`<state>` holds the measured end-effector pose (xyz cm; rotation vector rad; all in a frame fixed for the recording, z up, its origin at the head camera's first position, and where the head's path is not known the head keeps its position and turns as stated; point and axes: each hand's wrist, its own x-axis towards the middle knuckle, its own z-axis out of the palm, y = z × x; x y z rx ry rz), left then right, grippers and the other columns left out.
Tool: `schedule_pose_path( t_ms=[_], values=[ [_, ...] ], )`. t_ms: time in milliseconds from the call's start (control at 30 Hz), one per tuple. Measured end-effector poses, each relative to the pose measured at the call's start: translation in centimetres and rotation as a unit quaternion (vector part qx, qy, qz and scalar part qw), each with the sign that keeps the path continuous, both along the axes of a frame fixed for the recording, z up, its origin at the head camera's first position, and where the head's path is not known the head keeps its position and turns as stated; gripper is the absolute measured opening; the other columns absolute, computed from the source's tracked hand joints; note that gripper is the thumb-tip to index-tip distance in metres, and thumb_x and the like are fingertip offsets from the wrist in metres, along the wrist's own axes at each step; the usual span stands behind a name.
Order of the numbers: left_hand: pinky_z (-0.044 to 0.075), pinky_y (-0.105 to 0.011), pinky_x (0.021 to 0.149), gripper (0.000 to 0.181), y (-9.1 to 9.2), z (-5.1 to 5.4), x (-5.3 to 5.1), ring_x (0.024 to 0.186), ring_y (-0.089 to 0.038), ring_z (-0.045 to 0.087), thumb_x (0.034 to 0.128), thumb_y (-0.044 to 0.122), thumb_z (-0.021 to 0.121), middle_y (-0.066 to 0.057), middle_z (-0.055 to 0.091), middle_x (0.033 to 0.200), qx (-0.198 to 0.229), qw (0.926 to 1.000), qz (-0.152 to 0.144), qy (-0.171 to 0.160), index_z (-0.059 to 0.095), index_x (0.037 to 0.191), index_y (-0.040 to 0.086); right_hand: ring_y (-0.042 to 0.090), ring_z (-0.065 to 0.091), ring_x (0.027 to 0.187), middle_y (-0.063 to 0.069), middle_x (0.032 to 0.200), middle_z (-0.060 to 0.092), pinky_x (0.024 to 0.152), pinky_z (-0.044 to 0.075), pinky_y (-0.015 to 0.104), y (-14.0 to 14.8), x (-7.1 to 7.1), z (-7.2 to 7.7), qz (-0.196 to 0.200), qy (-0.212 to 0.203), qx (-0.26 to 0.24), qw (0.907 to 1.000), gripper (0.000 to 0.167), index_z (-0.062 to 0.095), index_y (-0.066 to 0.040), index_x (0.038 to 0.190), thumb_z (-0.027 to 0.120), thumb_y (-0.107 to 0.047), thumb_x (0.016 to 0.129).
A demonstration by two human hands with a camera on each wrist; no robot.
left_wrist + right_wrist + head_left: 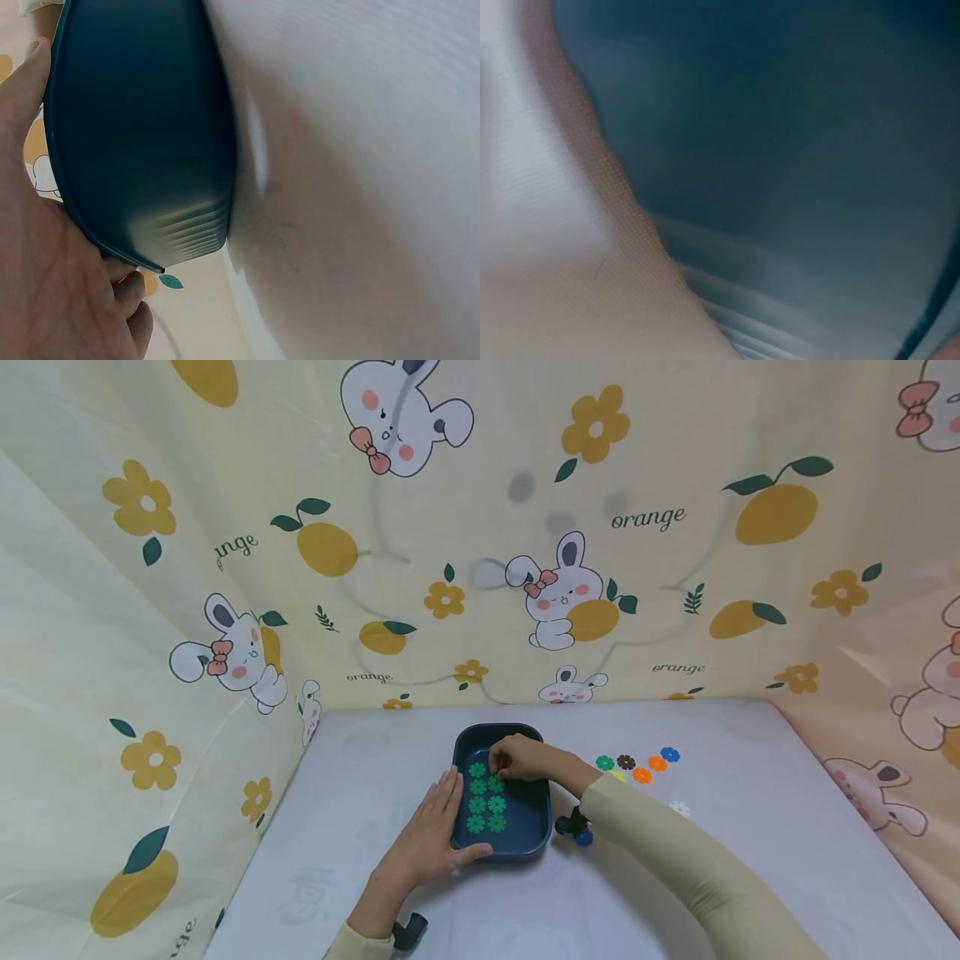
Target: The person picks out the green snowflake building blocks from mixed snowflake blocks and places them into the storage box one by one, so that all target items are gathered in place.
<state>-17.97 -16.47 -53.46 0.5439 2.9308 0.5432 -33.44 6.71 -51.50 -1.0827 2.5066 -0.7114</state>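
Note:
A dark blue tray (525, 839) stands on the white table, holding several green flower-shaped pieces (477, 805) laid flat in two columns. My left hand (427, 835) rests along the tray's left side, fingers straight, thumb on the near rim; the left wrist view shows this hand (60, 277) against the tray's edge (142, 135). Inside the tray, my right hand (521, 758) points down with bent fingers, pinching what looks like another green flower-shaped piece at the top of the right column, mostly hidden by the fingers. The right wrist view shows mainly the blurred tray (780, 150).
Right of the tray lie loose flower-shaped pieces: a green one (604, 762), a brown one (626, 762), orange ones (642, 775), a blue one (670, 754) and a white one (679, 808). Another blue piece (584, 837) lies beneath the right wrist. A patterned curtain (480, 527) surrounds the table.

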Motion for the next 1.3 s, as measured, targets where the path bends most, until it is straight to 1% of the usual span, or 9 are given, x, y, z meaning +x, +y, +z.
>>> schedule_pose_path(
  t_ms=[200,400,600,733,867,967,1100,1200,1300],
  values=[
    [0.013,-0.046,0.135,0.125,0.1,-0.1,-0.1,0.167,-0.02,-0.001,0.0897,0.085,0.06,-0.002,-0.003,0.182,-0.002,1.0,-0.001,0.001,0.005,0.174,0.011,0.01,0.065,0.084,-0.003,0.095,0.073,0.082,0.061,0.032,0.7,0.1,0.2,0.012,0.01,-0.015,0.9998,0.004,0.075,-0.008,0.102,0.075,-0.004,0.1],
    [0.013,-0.048,0.135,0.124,0.1,-0.1,0.0,0.168,-0.023,0.0,0.0914,0.079,0.065,-0.006,-0.002,0.182,0.014,0.9998,-0.009,0.007,0.005,0.173,0.008,0.008,0.066,0.087,-0.006,0.097,0.072,0.083,0.061,0.029,2.7,-0.3,1.3,0.004,0.02,-0.065,0.9977,0.005,0.075,-0.009,0.107,0.074,-0.008,0.102],
    [0.012,-0.046,0.136,0.124,0.1,-0.1,0.0,0.168,-0.023,0.0,0.0912,0.08,0.065,-0.007,-0.001,0.182,0.011,0.9998,-0.009,0.014,0.006,0.173,0.007,0.012,0.069,0.092,-0.005,0.099,0.074,0.087,0.063,0.033,6.2,-0.4,3.1,-0.04,0.016,-0.11,0.993,0.008,0.076,-0.007,0.11,0.074,-0.009,0.103],
    [0.011,-0.046,0.136,0.125,0.1,-0.1,0.0,0.168,-0.022,0.0,0.0904,0.081,0.064,-0.007,-0.001,0.182,0.007,0.9998,-0.006,0.016,0.006,0.173,0.007,0.015,0.068,0.093,-0.006,0.098,0.073,0.088,0.062,0.035,8.9,-0.4,3.5,-0.081,0.024,-0.117,0.9896,0.01,0.076,-0.007,0.112,0.074,-0.01,0.102],
    [0.011,-0.045,0.136,0.125,0.1,-0.1,0.0,0.168,-0.022,0.001,0.0901,0.082,0.064,-0.007,0.0,0.182,0.003,0.9998,-0.006,0.019,0.007,0.173,0.007,0.015,0.066,0.093,-0.005,0.098,0.072,0.087,0.061,0.035,11.7,-0.6,3.1,-0.113,0.031,-0.106,0.9874,0.008,0.075,-0.012,0.109,0.076,-0.012,0.101],
    [0.011,-0.045,0.136,0.125,0.1,-0.1,0.1,0.168,-0.022,0.001,0.0902,0.081,0.064,-0.007,0.0,0.182,0.005,0.9998,-0.007,0.019,0.008,0.173,0.007,0.017,0.064,0.093,-0.003,0.099,0.071,0.087,0.06,0.034,13.7,-0.7,2.5,-0.133,0.023,-0.088,0.9869,0.009,0.074,-0.012,0.111,0.076,-0.014,0.102],
    [0.011,-0.045,0.136,0.125,0.1,-0.1,0.1,0.168,-0.022,0.001,0.0904,0.081,0.064,-0.006,-0.001,0.182,0.005,0.9998,-0.006,0.016,0.007,0.173,0.007,0.021,0.061,0.092,0.0,0.099,0.069,0.081,0.058,0.033,16.1,-1.1,1.2,-0.163,0.004,-0.058,0.9849,0.017,0.073,-0.006,0.116,0.076,-0.014,0.102],
    [0.011,-0.045,0.136,0.125,0.1,-0.1,0.1,0.168,-0.022,0.0,0.0905,0.081,0.064,-0.006,-0.001,0.182,0.003,0.9999,-0.004,0.016,0.006,0.173,0.008,0.022,0.059,0.091,0.002,0.098,0.067,0.077,0.056,0.032,17.2,-1.1,0.3,-0.188,-0.014,-0.037,0.9814,0.017,0.073,-0.006,0.115,0.076,-0.015,0.101],
    [0.011,-0.045,0.136,0.124,0.1,-0.1,0.0,0.168,-0.022,0.001,0.0908,0.08,0.065,-0.007,-0.001,0.182,0.006,0.9998,-0.005,0.018,0.007,0.173,0.008,0.023,0.058,0.091,0.004,0.097,0.066,0.075,0.055,0.032,18.1,-1.1,-0.4,-0.201,-0.028,-0.02,0.979,0.016,0.073,-0.008,0.112,0.078,-0.017,0.1]
  ],
)
